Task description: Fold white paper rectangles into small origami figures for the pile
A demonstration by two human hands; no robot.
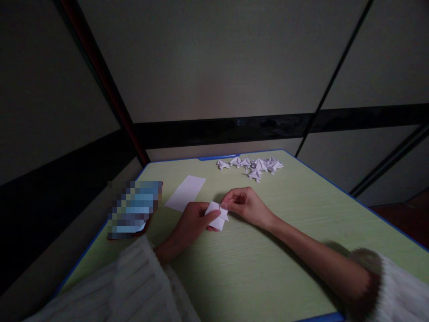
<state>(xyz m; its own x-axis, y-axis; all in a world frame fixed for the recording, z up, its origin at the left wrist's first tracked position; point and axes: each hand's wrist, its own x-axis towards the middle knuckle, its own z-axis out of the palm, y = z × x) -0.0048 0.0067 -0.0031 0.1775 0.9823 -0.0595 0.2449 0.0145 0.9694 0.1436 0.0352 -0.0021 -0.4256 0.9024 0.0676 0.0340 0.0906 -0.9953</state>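
Note:
A small piece of folded white paper (219, 222) is held over the middle of the table. My left hand (192, 222) grips it from the left, thumb pressed on its upper face and fingers beneath. From the right, my right hand (246, 205) pinches the paper's upper right edge between thumb and forefinger. Creases and a pointed flap show on the paper's right side. Just behind my left hand, a flat white paper sheet (187, 192) lies on the table.
The pale green table (268, 277) has a blue edge. Several folded white paper figures (259, 165) sit grouped at its far side. A blurred-out device with a red edge (136, 210) lies at the left. Cabinet-like panels (217, 67) rise behind the table.

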